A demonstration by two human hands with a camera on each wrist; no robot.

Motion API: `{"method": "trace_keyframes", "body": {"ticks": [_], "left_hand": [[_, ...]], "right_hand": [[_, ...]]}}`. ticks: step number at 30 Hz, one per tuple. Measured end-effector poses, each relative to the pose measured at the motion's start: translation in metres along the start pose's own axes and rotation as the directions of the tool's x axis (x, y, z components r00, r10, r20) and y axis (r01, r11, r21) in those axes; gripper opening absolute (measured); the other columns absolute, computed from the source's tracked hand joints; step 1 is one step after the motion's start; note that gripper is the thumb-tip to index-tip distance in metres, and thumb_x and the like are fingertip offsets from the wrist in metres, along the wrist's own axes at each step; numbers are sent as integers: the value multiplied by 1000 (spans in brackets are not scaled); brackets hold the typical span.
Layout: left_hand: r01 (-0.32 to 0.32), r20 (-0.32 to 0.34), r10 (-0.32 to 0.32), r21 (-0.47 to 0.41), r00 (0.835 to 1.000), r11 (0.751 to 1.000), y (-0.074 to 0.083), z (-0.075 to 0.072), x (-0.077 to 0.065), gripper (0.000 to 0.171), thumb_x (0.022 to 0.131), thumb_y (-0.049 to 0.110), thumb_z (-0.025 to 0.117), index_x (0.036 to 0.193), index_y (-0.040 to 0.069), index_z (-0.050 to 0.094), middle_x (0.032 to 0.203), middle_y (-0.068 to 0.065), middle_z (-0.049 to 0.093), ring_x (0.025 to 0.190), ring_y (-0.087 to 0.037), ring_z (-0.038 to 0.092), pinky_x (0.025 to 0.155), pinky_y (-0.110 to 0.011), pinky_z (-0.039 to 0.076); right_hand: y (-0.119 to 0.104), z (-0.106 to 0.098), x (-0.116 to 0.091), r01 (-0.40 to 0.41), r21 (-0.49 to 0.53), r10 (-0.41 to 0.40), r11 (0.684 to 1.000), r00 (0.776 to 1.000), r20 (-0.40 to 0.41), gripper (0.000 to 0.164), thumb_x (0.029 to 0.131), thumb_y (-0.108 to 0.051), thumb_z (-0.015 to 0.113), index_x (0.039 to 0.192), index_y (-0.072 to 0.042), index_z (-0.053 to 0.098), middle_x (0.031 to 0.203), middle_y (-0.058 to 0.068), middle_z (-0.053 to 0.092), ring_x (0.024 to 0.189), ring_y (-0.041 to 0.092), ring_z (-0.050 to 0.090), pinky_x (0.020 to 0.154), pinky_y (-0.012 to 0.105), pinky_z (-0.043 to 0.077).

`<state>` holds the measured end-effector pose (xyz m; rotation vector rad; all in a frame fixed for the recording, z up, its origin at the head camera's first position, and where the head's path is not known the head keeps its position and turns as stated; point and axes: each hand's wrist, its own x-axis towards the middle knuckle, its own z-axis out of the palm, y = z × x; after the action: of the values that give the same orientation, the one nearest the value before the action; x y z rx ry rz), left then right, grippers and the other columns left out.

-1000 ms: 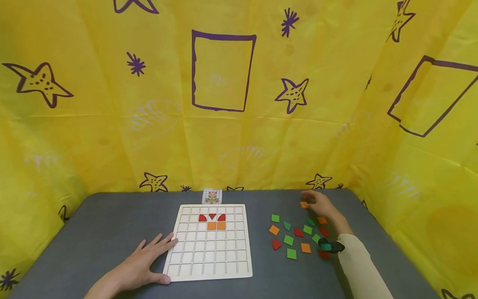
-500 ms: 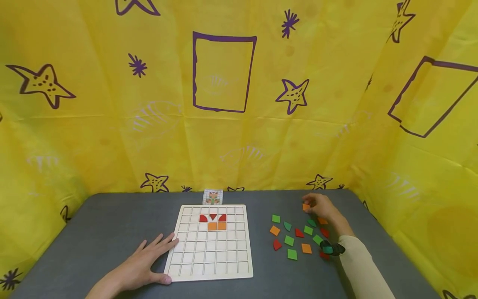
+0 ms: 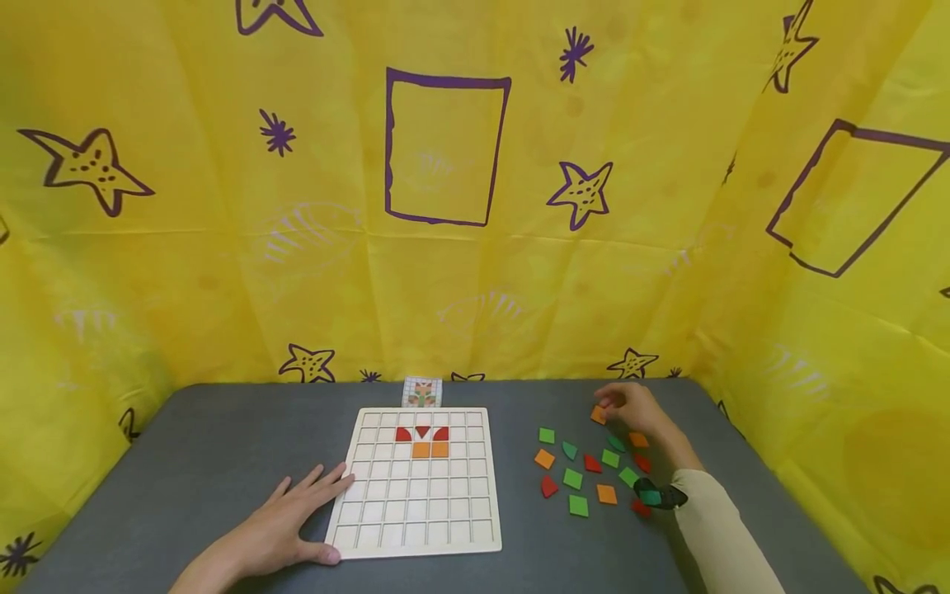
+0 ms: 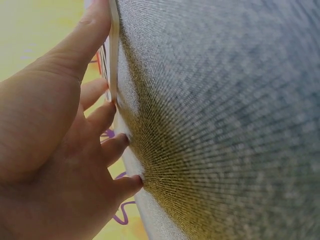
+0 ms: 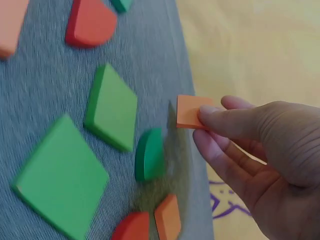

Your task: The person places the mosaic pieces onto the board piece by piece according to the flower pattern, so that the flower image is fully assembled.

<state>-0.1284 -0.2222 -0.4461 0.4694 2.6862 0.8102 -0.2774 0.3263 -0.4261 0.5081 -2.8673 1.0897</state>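
Observation:
Between thumb and fingers, my right hand (image 3: 636,408) pinches an orange square tile (image 5: 189,111), which the right wrist view shows above the table near its far edge. My left hand (image 3: 285,520) lies spread at the left side of a white grid board (image 3: 393,489). Its thumb and some fingertips touch the board's edge, as the left wrist view (image 4: 114,55) also shows from the side. On the board's upper part sit a red triangle (image 3: 422,431), two red rounded pieces (image 3: 441,435) and two orange squares (image 3: 420,450).
Loose tiles lie right of the board, among them a green square (image 3: 578,506), an orange square (image 3: 606,494), a red rounded piece (image 3: 548,487) and a dark green piece (image 5: 150,155). Behind the board is a pattern card (image 3: 421,392). A yellow curtain (image 3: 445,264) encloses the grey table (image 3: 245,429).
My right hand, holding the orange tile, has shifted slightly left and nearer to me. The left hand and the board have stayed in place.

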Motion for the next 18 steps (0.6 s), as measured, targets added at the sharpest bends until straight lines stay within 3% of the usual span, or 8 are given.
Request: {"method": "trace_keyframes", "body": {"ticks": [14,18], "left_hand": [[23,15,-23,23,1000,999,2,-1,2,101,63,57,82,148,18,44,158,-13,32,143,-49,17,106,-74,2],[24,15,-24,26,1000,999,2,-1,2,100,63,57,82,148,19,44,158,-12,31,144,-49,17,106,-74,3]], "right_hand": [[-33,21,8,39,30,-39,999,999,19,27,83,9,71,110,10,67,88,13,69,80,23,65,69,31,56],[-41,27,11,88,12,-88,996,996,26,26,83,8,71,109,10,67,88,12,69,80,23,65,69,29,55]]}}
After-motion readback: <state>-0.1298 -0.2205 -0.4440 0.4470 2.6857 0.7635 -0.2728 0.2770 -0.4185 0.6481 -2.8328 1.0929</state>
